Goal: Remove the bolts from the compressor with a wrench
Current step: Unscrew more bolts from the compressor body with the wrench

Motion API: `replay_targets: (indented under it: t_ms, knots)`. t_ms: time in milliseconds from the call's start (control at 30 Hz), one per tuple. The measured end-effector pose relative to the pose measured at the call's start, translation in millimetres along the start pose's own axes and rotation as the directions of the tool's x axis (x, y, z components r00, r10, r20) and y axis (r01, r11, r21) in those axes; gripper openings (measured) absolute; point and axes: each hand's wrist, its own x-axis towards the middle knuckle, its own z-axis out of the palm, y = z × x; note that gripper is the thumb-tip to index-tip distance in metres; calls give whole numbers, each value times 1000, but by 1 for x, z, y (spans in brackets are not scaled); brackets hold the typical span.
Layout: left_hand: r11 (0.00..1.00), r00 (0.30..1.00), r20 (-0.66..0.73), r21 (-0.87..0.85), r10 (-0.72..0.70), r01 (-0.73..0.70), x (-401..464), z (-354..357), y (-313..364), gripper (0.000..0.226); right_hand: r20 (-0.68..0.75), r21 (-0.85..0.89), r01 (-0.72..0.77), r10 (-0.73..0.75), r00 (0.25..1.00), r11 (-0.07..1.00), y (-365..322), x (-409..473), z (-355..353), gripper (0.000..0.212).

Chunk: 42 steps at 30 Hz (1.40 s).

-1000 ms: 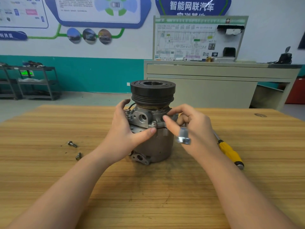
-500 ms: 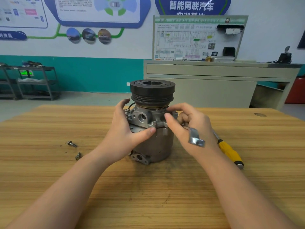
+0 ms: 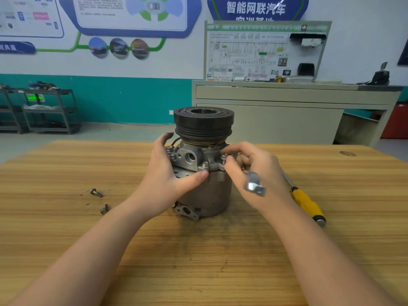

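The compressor (image 3: 205, 191) stands upright on the wooden table (image 3: 198, 261), its black pulley (image 3: 203, 123) on top. My left hand (image 3: 167, 184) grips its left side, thumb across the front. My right hand (image 3: 254, 173) pinches a raised bolt (image 3: 224, 159) at the flange's right corner with thumb and forefinger, while the wrench (image 3: 254, 185) sticks out of its palm. More bolts sit in the flange: one at the front (image 3: 205, 165), two at the left (image 3: 171, 152).
Two loose bolts (image 3: 96, 192) (image 3: 104, 209) lie on the table left of the compressor. A yellow-handled screwdriver (image 3: 306, 203) lies to the right. Behind the table stand a grey cabinet (image 3: 287, 111) and metal shelves (image 3: 44, 111).
The wrench end in my right hand has swung right and downward. The bolt at the right corner now stands higher between my fingertips. My left hand has stayed put.
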Motion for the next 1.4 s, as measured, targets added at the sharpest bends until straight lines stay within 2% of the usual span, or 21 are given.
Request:
replay_targets:
  t_ms: [67, 200, 300, 400, 467, 567, 633, 700, 833, 900, 967, 1000, 1067, 1100, 1133, 1167, 1233, 1267, 1300, 1333, 1400]
  knots:
    - [1000, 1000, -2, 2, -4, 4, 0, 0, 1, 113, -7, 28, -4, 4, 1000, 1000, -1, -1, 0, 13]
    - [1000, 1000, 0, -7, -3, 3, 0, 0, 2, 114, -15, -55, -42, 42, 999, 998, 1, 2, -1, 17]
    - [1000, 1000, -5, -4, -4, 4, -1, 1, 3, 114, -33, 2, -20, 20, 999, 1000, -1, 1, 0, 15]
    - [991, 998, -63, 137, 18, -9, -3, 2, 7, 114, -109, 52, 48, -42, 993, 997, -5, -1, -2, 14]
    - [962, 981, -160, 266, 112, -67, -7, 4, 12, 107, -162, 68, 96, -84, 983, 993, -9, -1, -4, 14]
    - [918, 898, -271, 299, 345, -263, -12, 7, 22, 73, -154, 71, 130, -118, 981, 989, -11, -3, -3, 12]
    - [833, 827, -244, 386, 506, -396, -12, 8, 25, 55, -113, 24, 183, -180, 977, 983, -14, -5, 0, 13]
    - [708, 740, -174, 495, 649, -504, -11, 9, 25, 42, -86, -37, 239, -241, 967, 970, -15, -7, 3, 17]
    - [594, 612, -162, 522, 774, -612, -9, 10, 22, 28, -105, 6, 266, -264, 959, 964, -16, -8, 2, 16]
    - [614, 602, -222, 527, 767, -588, -8, 6, 20, 25, -143, 9, 291, -287, 947, 957, -17, -8, 3, 16]
    - [758, 657, -395, 458, 642, -465, -5, -6, 18, 23, -218, -2, 311, -304, 927, 950, -19, -6, 3, 17]
    - [856, 696, -505, 373, 510, -357, -3, -16, 15, 22, -260, 14, 303, -289, 921, 953, -20, -6, 1, 18]
    - [975, 739, -653, 223, 166, -23, 7, -42, -4, 30, -336, 147, 253, -192, 922, 956, -21, -5, -2, 17]
    - [959, 748, -663, 207, -8, 194, 11, -56, -18, 37, -365, 258, 226, -121, 923, 939, -22, -4, -4, 16]
    - [883, 740, -651, 232, -171, 408, 14, -69, -32, 40, -384, 382, 205, -47, 922, 901, -22, -4, -5, 16]
    - [751, 703, -629, 275, -331, 600, 15, -78, -43, 41, -390, 499, 192, 22, 921, 845, -22, -3, -6, 14]
    - [456, 563, -596, 339, -573, 823, 14, -84, -55, 46, -353, 663, 162, 114, 929, 731, -23, -2, -5, 8]
    - [358, 493, -589, 339, -640, 870, 14, -82, -58, 49, -315, 717, 139, 139, 939, 683, -23, -2, -4, 6]
    - [302, 444, -580, 329, -683, 895, 13, -81, -60, 51, -273, 754, 113, 153, 950, 647, -23, -1, -2, 4]
    - [270, 418, -566, 330, -711, 905, 13, -80, -63, 50, -236, 769, 86, 157, 959, 634, -23, -2, 0, 3]
    - [226, 406, -532, 371, -743, 900, 14, -82, -69, 48, -201, 723, 51, 139, 970, 689, -22, -4, 5, 3]
